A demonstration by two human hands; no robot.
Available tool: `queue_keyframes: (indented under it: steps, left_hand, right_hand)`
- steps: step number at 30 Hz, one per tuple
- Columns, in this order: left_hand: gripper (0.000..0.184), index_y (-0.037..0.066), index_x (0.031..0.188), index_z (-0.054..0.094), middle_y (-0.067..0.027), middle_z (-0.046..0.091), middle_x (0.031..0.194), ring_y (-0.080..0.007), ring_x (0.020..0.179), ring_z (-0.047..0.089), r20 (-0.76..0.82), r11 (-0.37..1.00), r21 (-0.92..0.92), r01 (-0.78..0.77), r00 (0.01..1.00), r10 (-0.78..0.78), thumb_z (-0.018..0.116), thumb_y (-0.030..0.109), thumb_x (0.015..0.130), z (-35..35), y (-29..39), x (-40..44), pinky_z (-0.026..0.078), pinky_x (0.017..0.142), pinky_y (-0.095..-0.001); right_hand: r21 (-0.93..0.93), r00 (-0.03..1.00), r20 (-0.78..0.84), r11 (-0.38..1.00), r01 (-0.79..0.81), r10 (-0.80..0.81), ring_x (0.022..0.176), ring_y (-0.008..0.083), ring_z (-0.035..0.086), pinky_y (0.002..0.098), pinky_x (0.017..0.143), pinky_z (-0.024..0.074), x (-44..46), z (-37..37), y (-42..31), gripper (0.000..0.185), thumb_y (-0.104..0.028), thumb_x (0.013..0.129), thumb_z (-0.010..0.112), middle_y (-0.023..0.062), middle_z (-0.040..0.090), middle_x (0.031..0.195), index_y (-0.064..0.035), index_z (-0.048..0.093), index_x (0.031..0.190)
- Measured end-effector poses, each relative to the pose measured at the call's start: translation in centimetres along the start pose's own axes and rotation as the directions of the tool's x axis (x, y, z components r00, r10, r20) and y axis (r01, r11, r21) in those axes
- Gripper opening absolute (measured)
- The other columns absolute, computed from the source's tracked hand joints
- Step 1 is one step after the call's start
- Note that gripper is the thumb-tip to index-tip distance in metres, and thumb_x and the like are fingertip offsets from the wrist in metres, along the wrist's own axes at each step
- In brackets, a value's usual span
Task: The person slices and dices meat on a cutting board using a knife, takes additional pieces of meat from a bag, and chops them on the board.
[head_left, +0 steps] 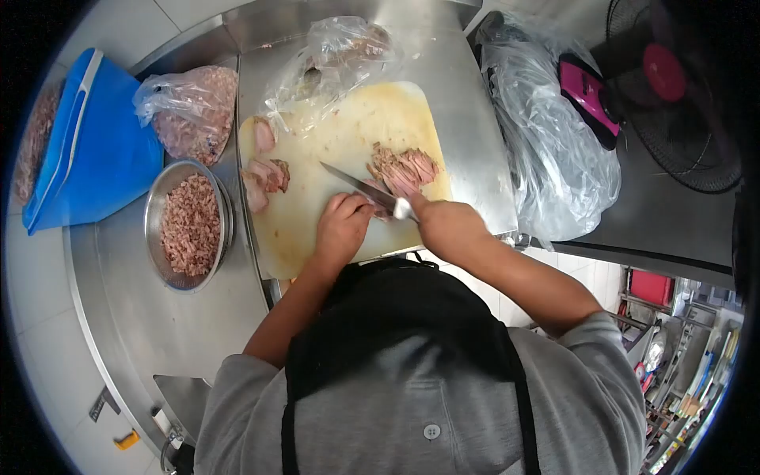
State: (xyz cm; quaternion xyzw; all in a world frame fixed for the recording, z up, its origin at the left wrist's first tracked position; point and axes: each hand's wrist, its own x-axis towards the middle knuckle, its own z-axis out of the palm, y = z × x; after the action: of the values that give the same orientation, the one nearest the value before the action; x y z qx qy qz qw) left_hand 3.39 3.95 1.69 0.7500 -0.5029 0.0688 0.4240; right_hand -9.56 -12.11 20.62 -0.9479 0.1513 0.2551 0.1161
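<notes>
My right hand grips the white handle of a kitchen knife, whose blade points to the upper left over the cutting board. Under and beside the blade lies a piece of cooked meat. My left hand has its fingers curled and pressed together against the near edge of that piece, partly hiding it. Just beyond the knife sits a pile of sliced meat. Several larger meat pieces rest at the board's left edge.
A clear plastic bag with meat overlaps the board's far edge. To the left stand a metal strainer of chopped meat, a bag of minced meat and a blue bag. Plastic bags and a fan are at right.
</notes>
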Motion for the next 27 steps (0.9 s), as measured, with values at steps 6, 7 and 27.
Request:
queue_keyframes:
  steps: [6,7,27]
  left_hand:
    - [0.014,0.005,0.091,0.074,-0.0063,0.068,0.098,-0.0285,0.093,0.063,-0.019,0.997,-0.018,0.070,0.997,-0.070,0.075,0.001,0.078,0.3,0.1,-0.1,0.054,0.082,-0.0385]
    - [0.014,0.005,0.091,0.074,-0.0063,0.068,0.099,-0.0286,0.093,0.064,-0.016,0.998,-0.024,0.059,0.998,-0.059,0.075,0.001,0.078,-0.1,0.0,-0.3,0.054,0.081,-0.0384]
    - [0.012,0.004,0.089,0.072,-0.0084,0.069,0.094,-0.0295,0.092,0.067,-0.096,0.997,-0.056,0.055,0.994,-0.060,0.075,0.000,0.078,0.0,0.1,-0.6,0.056,0.080,-0.0384]
  right_hand:
    - [0.064,0.996,-0.073,0.997,0.052,-0.047,0.082,0.0397,0.071,0.0507,0.071,0.0557,3.9,4.4,-0.1,0.024,-0.004,0.092,0.047,0.0209,0.072,0.088,-0.0026,0.056,0.115]
    - [0.072,0.996,-0.070,0.995,0.064,-0.059,0.082,0.0397,0.071,0.0507,0.071,0.0557,4.3,4.2,-0.2,0.024,-0.004,0.092,0.047,0.0209,0.072,0.088,-0.0026,0.056,0.115]
    - [0.113,0.998,-0.056,0.993,0.045,-0.039,0.079,0.0415,0.070,0.0531,0.070,0.0546,2.4,5.0,0.4,0.019,-0.012,0.095,0.050,0.0224,0.070,0.083,-0.0027,0.054,0.111]
